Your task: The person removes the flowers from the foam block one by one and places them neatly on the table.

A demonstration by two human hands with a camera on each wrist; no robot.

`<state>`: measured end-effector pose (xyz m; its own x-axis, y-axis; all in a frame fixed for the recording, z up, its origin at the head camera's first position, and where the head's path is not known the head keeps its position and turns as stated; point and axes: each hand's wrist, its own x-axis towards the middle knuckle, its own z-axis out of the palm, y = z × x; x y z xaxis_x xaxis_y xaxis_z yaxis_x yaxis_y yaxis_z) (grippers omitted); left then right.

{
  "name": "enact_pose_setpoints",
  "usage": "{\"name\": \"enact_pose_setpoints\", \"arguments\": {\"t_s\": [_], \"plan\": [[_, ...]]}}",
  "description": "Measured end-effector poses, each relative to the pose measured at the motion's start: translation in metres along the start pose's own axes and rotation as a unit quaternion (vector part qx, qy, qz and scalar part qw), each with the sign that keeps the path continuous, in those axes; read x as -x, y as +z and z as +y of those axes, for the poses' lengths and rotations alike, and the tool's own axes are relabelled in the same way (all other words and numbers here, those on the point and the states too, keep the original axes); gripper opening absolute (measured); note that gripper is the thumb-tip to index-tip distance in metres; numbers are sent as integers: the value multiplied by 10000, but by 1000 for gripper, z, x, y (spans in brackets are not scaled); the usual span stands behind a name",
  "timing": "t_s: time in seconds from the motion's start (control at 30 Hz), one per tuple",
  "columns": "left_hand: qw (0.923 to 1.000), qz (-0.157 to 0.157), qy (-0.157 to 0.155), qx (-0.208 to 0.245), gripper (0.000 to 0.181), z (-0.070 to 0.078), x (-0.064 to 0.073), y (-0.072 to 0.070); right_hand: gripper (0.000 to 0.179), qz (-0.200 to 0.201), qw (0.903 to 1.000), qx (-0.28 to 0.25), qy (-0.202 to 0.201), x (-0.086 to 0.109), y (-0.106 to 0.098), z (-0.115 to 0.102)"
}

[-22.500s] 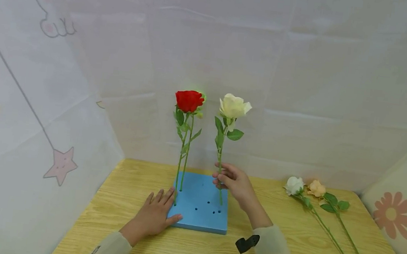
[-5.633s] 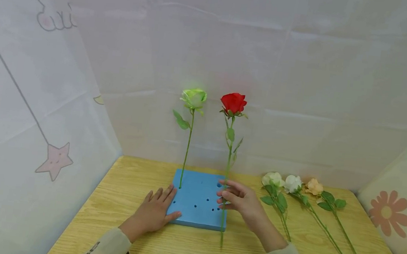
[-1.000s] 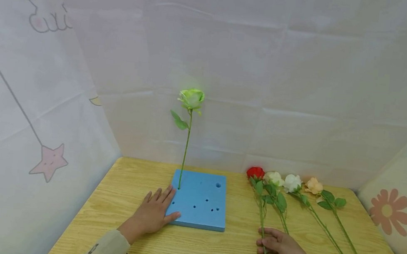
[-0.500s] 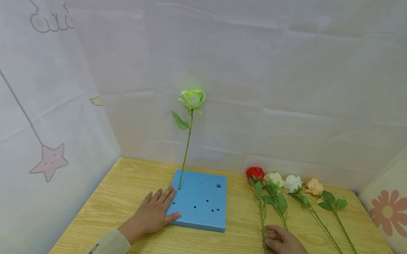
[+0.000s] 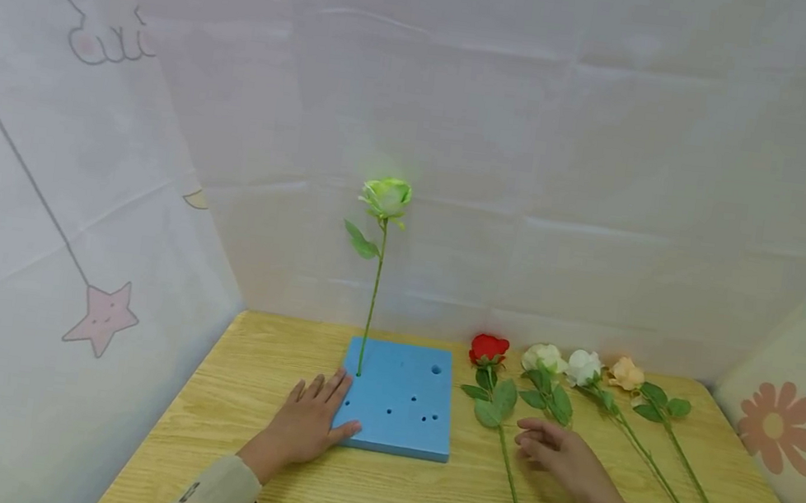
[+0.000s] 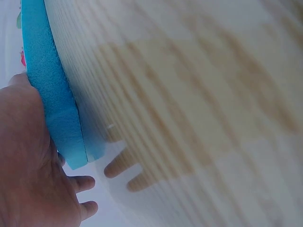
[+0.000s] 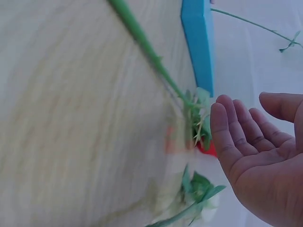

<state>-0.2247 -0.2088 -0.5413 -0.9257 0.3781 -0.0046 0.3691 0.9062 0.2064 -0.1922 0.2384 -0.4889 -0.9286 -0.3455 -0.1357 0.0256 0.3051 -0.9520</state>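
Note:
My left hand rests on the left edge of a blue foam block with its fingers straight. One green rose stands upright in a hole near the block's left side. To the right of the block a red rose lies on the table, stem toward me. Just right of its stem hovers my right hand, fingers loosely bent and holding nothing; the right wrist view shows its palm bare. A cream rose lies beyond that hand, which covers part of its stem.
A white rose and a peach rose lie farther right, stems slanting toward the front right. Several small holes mark the block's top. Printed cloth hangs behind and at both sides of the wooden table.
Earlier, the red and cream roses were at the block; both now lie on the table. My right hand has let go of the red rose, which has shifted slightly left. My left hand stays put.

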Motion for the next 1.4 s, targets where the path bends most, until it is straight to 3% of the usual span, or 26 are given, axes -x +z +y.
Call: {"name": "enact_pose_setpoints", "arguments": {"t_s": [0.43,0.97,1.4], "plan": [[10000,-4,14,54,88,1,1,-2,56,-47,9988,202,-451,-37,16,-41],[9999,126,16,-9,91,-1,1,1,52,-89,9964,-495,-677,-82,41,-59],[9999,111,71,13,91,1,1,-2,47,-53,9929,-1039,-571,-112,65,-76]]}}
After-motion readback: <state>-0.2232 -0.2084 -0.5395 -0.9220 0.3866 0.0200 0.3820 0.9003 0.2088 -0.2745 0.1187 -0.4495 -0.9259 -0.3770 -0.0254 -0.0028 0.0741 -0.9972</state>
